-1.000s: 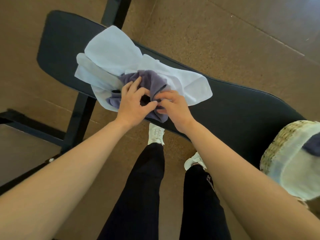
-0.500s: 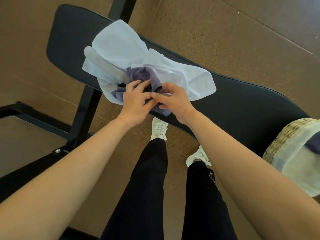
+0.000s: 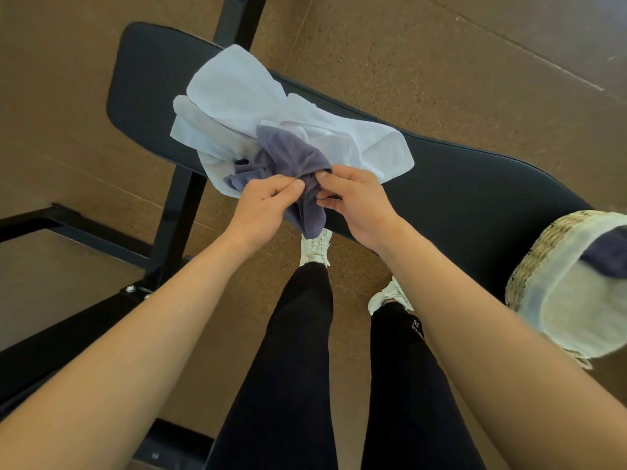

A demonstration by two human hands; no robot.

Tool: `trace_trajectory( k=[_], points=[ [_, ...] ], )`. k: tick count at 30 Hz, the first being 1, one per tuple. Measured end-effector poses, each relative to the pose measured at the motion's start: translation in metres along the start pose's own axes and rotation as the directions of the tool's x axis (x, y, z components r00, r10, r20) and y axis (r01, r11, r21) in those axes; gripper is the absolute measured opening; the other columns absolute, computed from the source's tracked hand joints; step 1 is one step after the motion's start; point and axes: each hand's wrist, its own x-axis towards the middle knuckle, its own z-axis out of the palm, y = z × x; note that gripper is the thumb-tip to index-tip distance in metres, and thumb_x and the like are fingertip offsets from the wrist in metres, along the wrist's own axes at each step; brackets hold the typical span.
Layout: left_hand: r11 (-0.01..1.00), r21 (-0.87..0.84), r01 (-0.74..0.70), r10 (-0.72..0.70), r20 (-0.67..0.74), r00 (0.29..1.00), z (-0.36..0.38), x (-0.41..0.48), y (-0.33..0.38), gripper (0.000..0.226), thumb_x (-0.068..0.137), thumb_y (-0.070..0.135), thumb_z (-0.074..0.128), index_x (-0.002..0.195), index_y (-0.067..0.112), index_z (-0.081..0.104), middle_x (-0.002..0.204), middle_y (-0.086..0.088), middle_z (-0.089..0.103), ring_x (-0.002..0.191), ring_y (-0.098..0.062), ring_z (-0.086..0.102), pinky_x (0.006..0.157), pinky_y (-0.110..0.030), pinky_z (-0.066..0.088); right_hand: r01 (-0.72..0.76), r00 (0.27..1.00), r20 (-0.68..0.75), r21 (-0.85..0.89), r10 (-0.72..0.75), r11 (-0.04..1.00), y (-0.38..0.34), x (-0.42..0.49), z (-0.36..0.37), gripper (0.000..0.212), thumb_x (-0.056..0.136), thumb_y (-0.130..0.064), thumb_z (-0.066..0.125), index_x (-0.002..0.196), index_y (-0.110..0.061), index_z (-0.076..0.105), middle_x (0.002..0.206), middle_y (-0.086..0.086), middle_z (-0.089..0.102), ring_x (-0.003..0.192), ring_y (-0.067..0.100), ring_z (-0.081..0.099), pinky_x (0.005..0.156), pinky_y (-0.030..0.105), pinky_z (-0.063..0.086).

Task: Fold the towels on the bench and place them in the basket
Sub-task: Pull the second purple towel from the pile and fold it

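**Stage: early; no fold made yet on the towel in hand.** At left, a loose heap of white towels (image 3: 237, 96) lies unfolded on the desk (image 3: 475, 198). On the heap's near side lies a crumpled purple towel (image 3: 288, 157), one end hanging over the desk's near edge. The left hand (image 3: 261, 208) pinches its edge between thumb and fingers, and the right hand (image 3: 356, 205), just beside it, pinches the same edge. Each grip is thus grasping cloth, apparently to find a hem and spread it. At far right, at the desk's end, the basket (image 3: 529, 259) has pale cloth over its rim. It holds a dark cloth (image 3: 607, 252), probably a towel already placed, though the frame edge cuts it. The purple and white towels remain to be folded.
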Motion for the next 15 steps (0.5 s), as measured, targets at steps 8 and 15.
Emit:
trace_trajectory(
  k=[8,15],
  points=[
    [1.000,0.012,0.024,-0.026,0.135,0.991,0.020,-0.007,0.027,0.048,0.106,0.037,0.048,0.098,-0.009,0.056,0.084,-0.011,0.055,0.079,-0.020,0.048,0.074,-0.037,0.041,-0.061,0.991,-0.096,0.311,0.095,0.948,0.011,-0.030,-0.035,0.019,0.108,-0.015,0.046,0.118,-0.004,0.058,0.113,0.019,0.065,0.103,0.031,0.062,0.100,0.047,0.052],
    [0.974,0.225,0.009,-0.099,0.390,0.916,0.032,0.006,0.051,0.054,0.103,0.045,0.059,0.075,0.000,0.054,0.071,-0.003,0.046,0.067,-0.014,0.042,0.061,-0.020,0.035,-0.063,0.979,-0.176,0.239,0.107,0.969,0.021,-0.052,-0.088,0.018,0.108,-0.020,0.048,0.101,-0.012,0.063,0.089,0.006,0.071,0.075,0.018,0.068,0.070,0.034,0.058]
  ],
)
